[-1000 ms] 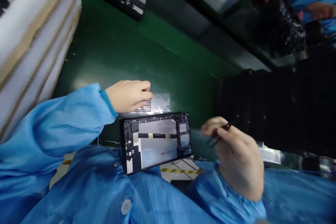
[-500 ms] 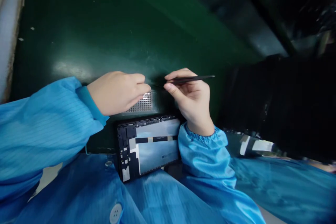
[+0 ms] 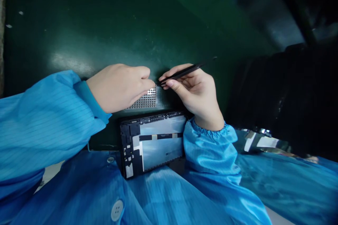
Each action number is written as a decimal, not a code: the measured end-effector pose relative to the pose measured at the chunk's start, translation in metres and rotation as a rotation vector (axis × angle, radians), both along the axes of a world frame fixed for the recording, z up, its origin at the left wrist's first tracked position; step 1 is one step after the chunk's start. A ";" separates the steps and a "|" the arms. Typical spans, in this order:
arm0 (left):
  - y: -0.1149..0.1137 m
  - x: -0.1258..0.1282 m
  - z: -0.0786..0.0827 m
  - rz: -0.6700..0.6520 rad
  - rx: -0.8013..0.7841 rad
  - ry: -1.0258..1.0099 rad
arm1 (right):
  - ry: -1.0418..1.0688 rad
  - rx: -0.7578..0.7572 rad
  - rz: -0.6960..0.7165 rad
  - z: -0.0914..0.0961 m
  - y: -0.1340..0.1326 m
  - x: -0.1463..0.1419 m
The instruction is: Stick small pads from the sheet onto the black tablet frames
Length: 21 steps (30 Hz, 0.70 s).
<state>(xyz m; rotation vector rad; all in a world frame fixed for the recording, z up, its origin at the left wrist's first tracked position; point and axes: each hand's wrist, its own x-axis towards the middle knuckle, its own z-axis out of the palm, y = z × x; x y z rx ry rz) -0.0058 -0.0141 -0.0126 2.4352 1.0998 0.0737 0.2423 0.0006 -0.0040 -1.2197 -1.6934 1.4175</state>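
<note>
My left hand (image 3: 118,86) has its fingers curled closed at the upper edge of a gridded sheet (image 3: 144,102) of small dark squares, and covers much of it. Between the thumb and fingers of my right hand (image 3: 196,91) are black tweezers (image 3: 182,73), their handle slanting up to the right. The tweezer tip is beside the sheet's upper right corner, close to my left fingertips; whether it touches is too small to tell. Below both hands lies a black-framed tablet shell (image 3: 161,154), its inner side up, tilted against the blue coat.
The green tabletop (image 3: 105,24) stretches ahead, with small white scraps (image 3: 21,13) at the far left. A large dark object (image 3: 285,102) stands at the right. Beyond my right sleeve is blue cloth (image 3: 285,179).
The tweezers have tilted, and their tip has come left to the sheet's corner with my right hand. My left hand stays at the sheet. The whole view has shifted slightly.
</note>
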 end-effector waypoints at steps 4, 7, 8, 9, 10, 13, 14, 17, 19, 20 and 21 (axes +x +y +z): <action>-0.001 0.001 -0.001 0.027 0.002 -0.033 | -0.050 -0.005 0.011 0.001 0.008 0.000; -0.001 0.003 0.001 0.025 -0.001 0.010 | 0.048 -0.113 -0.026 0.010 0.008 0.001; -0.002 0.004 0.003 0.021 0.002 0.033 | 0.103 -0.165 -0.058 0.015 0.001 0.000; -0.002 0.004 0.006 0.018 0.009 0.054 | 0.151 -0.210 -0.101 0.021 -0.009 0.000; -0.003 0.005 0.009 0.016 0.021 0.074 | 0.186 -0.237 -0.156 0.027 -0.024 -0.002; -0.005 0.007 0.017 0.007 0.068 0.122 | 0.190 -0.208 -0.347 0.034 -0.085 -0.017; -0.006 0.007 0.019 0.004 0.075 0.135 | 0.178 -0.165 -0.413 0.032 -0.107 -0.025; -0.006 0.007 0.022 0.013 0.053 0.150 | 0.131 0.027 -0.555 0.018 -0.152 -0.048; -0.006 0.006 0.022 0.034 0.027 0.140 | 0.113 0.103 -0.560 0.009 -0.161 -0.058; -0.006 0.006 0.021 0.045 0.018 0.136 | 0.110 0.113 -0.549 0.005 -0.161 -0.060; -0.006 0.005 0.020 0.053 0.014 0.134 | 0.106 0.112 -0.537 0.003 -0.160 -0.061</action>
